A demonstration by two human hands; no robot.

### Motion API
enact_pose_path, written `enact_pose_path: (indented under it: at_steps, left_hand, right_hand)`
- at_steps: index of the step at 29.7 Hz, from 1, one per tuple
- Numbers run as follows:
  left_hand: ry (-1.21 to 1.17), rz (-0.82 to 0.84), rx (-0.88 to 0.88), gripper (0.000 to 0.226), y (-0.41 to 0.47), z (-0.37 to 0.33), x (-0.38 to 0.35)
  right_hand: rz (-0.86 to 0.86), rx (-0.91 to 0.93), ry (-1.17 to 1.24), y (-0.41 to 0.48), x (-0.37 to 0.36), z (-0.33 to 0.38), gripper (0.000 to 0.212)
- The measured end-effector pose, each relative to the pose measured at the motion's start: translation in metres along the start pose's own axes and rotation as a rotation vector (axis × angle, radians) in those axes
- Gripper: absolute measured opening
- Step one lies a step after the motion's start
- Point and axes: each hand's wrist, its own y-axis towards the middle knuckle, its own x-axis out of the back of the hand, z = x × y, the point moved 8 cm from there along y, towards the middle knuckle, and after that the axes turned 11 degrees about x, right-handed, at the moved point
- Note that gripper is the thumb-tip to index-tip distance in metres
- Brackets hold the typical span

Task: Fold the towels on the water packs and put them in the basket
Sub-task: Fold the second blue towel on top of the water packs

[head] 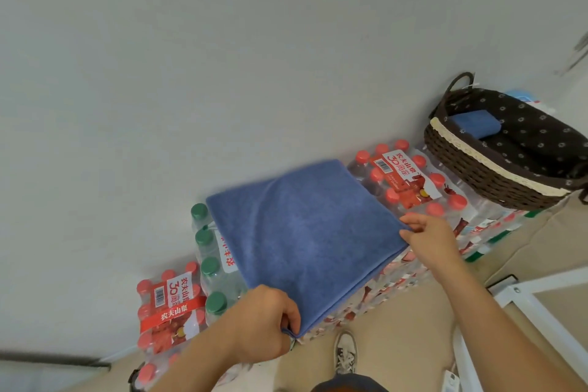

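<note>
A blue towel (pixel 305 232) lies spread flat on stacked water packs (pixel 410 181) against the wall. My left hand (pixel 264 325) pinches its near left corner, fingers curled round the edge. My right hand (pixel 429 239) pinches the towel's right corner between thumb and fingers. A dark woven basket (pixel 490 169) with a dotted lining stands on the packs at the right. Inside it lies a folded blue towel (pixel 474 124).
Green-capped bottles (pixel 208 267) flank the towel on the left, and a lower pack with red caps (pixel 168 309) stands further left. A white frame (pixel 541 321) stands at the right on the beige floor. My shoe (pixel 345 352) is near the stack.
</note>
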Motion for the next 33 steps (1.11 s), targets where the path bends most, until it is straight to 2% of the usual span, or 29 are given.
enact_pose_path:
  at_steps: [4, 11, 17, 24, 27, 30, 33]
  left_hand:
    - [-0.02, 0.057, -0.016, 0.03, 0.014, -0.014, -0.02]
    - [-0.058, 0.108, -0.131, 0.023, 0.063, -0.08, -0.048]
    - [-0.184, 0.078, -0.123, 0.022, 0.104, -0.122, -0.066]
    - [-0.488, -0.015, -0.019, 0.017, 0.17, -0.176, -0.065]
    - [-0.638, -0.042, 0.036, 0.016, 0.2, -0.191, -0.063]
    - [-0.697, -0.086, 0.045, 0.012, 0.213, -0.197, -0.058]
    - [-0.728, -0.146, 0.03, 0.01, 0.213, -0.194, -0.053]
  right_hand:
    - [-0.032, 0.071, -0.137, 0.009, 0.009, 0.018, 0.014]
    - [-0.113, 0.115, -0.149, 0.041, 0.027, 0.038, 0.008]
    - [-0.197, 0.196, -0.169, 0.091, 0.036, 0.039, 0.02]
    - [-0.19, 0.342, -0.212, 0.167, 0.038, 0.059, 0.032]
    - [-0.117, 0.395, -0.235, 0.192, 0.035, 0.064, 0.041]
    - [0.006, 0.421, -0.182, 0.179, 0.038, 0.064, 0.053]
    - [-0.031, 0.296, -0.173, 0.125, 0.069, 0.032, 0.03]
